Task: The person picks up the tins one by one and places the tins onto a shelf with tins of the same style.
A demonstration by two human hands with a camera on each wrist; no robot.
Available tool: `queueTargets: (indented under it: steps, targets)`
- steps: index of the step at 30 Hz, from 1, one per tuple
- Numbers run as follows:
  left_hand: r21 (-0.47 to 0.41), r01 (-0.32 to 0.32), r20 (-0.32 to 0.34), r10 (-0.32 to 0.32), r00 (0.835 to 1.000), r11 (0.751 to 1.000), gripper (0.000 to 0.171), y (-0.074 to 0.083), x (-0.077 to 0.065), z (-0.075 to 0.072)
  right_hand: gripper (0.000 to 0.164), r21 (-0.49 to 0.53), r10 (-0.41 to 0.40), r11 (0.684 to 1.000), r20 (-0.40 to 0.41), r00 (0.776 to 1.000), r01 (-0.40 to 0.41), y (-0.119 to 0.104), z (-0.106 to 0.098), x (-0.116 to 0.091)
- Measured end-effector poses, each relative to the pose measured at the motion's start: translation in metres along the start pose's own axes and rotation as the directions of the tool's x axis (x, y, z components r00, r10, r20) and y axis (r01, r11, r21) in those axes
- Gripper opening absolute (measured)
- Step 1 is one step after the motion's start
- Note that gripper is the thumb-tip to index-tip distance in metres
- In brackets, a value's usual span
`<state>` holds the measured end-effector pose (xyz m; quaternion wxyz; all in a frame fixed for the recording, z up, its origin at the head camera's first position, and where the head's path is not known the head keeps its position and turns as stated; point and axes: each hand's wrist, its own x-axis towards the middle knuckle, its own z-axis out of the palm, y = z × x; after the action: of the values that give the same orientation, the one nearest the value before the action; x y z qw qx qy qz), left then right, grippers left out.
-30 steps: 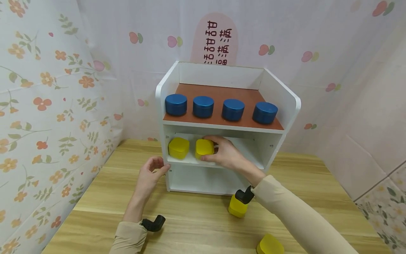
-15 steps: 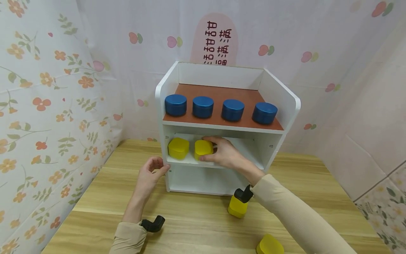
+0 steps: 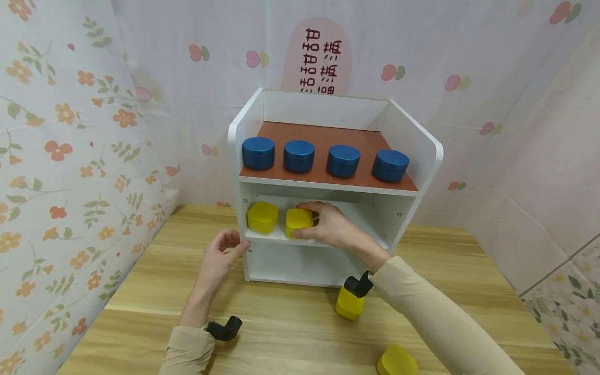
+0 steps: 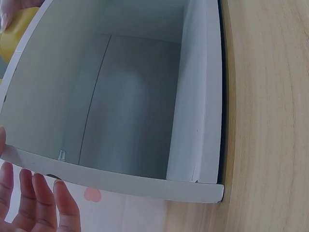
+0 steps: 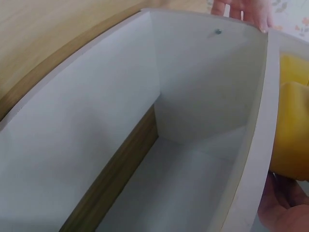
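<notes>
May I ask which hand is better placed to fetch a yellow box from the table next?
Probably the right hand, once it releases the yellow box it grips: both tabletop boxes lie nearer it; the left hand touches the shelf unit.

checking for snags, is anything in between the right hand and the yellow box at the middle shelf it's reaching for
Nothing visible is: the right hand already grips that yellow box at the middle shelf. The other yellow box there sits to its left, a gap between.
</notes>
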<state>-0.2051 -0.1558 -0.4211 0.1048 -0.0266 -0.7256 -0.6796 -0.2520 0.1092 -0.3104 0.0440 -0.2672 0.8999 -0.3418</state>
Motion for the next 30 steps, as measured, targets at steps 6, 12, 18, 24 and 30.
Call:
queueTargets:
  steps: [6,12,18,24,30]
  targets:
    - [0.006,-0.003,0.002,0.003,1.000,1.000,0.034,-0.002,0.000,0.001,0.077,0.013,-0.013,1.000,-0.004,1.000,0.013,0.000,0.000,-0.003]
    - [0.012,-0.016,0.006,0.016,1.000,1.000,0.034,0.000,0.001,0.000,0.091,0.056,-0.073,0.995,-0.117,0.990,0.080,-0.004,-0.002,-0.009]
    - [0.025,-0.013,0.012,0.013,1.000,1.000,0.035,0.001,0.001,-0.001,0.084,0.103,-0.064,0.991,-0.207,0.976,0.087,-0.007,-0.005,-0.024]
    - [0.018,-0.028,0.011,0.028,1.000,0.999,0.034,0.000,0.002,-0.001,0.076,0.045,-0.059,0.996,-0.319,0.946,0.077,-0.005,-0.007,-0.045]
    - [0.011,-0.025,0.003,0.025,1.000,1.000,0.033,0.000,0.001,-0.001,0.070,0.009,-0.043,0.999,-0.403,0.914,0.051,0.000,-0.003,-0.074]
